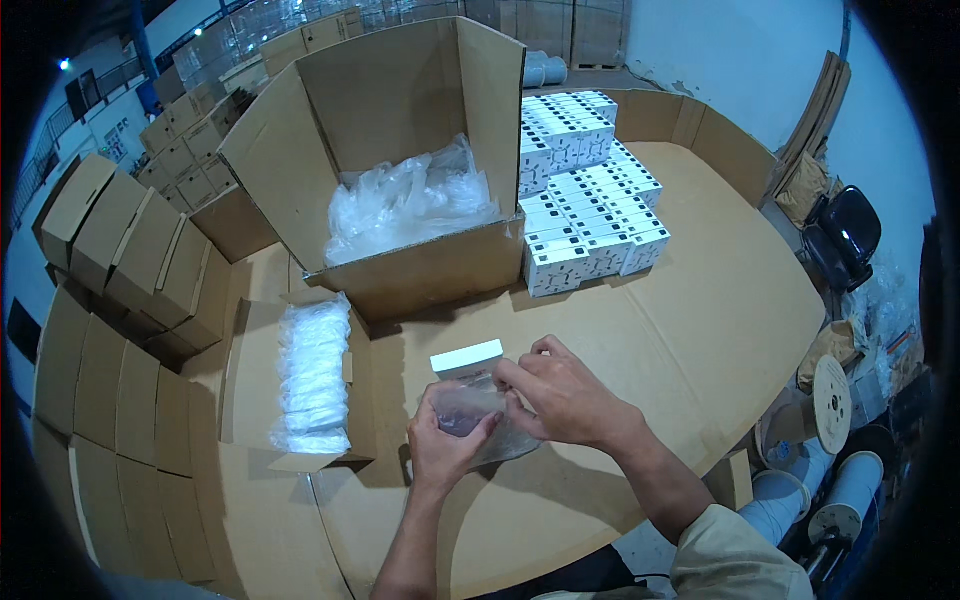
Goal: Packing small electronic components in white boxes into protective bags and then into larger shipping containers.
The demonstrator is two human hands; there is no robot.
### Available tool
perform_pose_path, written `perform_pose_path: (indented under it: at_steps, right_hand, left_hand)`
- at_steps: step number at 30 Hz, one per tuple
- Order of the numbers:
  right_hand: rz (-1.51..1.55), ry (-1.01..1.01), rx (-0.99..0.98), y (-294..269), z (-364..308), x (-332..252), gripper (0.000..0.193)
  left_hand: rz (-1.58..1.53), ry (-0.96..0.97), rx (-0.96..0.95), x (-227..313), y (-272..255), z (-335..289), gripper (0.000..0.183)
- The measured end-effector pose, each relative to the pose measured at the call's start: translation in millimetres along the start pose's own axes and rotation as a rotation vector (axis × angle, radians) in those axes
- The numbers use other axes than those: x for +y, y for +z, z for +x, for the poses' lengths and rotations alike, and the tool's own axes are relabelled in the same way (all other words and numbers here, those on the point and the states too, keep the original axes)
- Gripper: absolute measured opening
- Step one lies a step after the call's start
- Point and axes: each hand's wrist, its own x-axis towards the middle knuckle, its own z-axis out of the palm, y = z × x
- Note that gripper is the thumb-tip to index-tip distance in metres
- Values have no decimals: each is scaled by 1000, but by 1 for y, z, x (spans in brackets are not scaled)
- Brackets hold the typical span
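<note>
Both hands are at a clear plastic bag (508, 446) above the cardboard-covered table. My left hand (447, 437) grips the bag from the left, thumb toward me and fingers curled round the side. From the right, my right hand (570, 392) pinches the bag's upper edge, its fingertips bent inward. Whether anything lies inside the bag I cannot tell. Just beyond the hands is a small white box (467, 358), partly covered by the bag and fingers.
A large open carton (420, 268) of loose clear bags stands ahead. Left of my hands, a smaller open carton (362, 415) holds a row of plastic-wrapped items (313, 375). White boxes (590, 215) are stacked at the far right, brown cartons (120, 400) along the left edge.
</note>
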Motion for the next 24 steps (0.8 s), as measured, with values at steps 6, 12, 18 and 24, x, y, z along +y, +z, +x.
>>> perform_pose_path:
  at_steps: [6, 12, 18, 24]
  right_hand:
    - [119, 36, -182, -11, 2, -2, 22]
    - [338, -27, -203, -14, 7, -5, 18]
    - [275, -51, -233, -11, 8, -2, 26]
    - [333, -177, -12, 2, 9, -4, 29]
  left_hand:
    - [-56, 28, -56, 2, 0, -1, 58]
    - [-223, -33, -253, -9, -7, -2, 64]
    - [-197, -258, -404, -3, -12, -5, 59]
    - [-239, -158, -315, -11, -14, -8, 55]
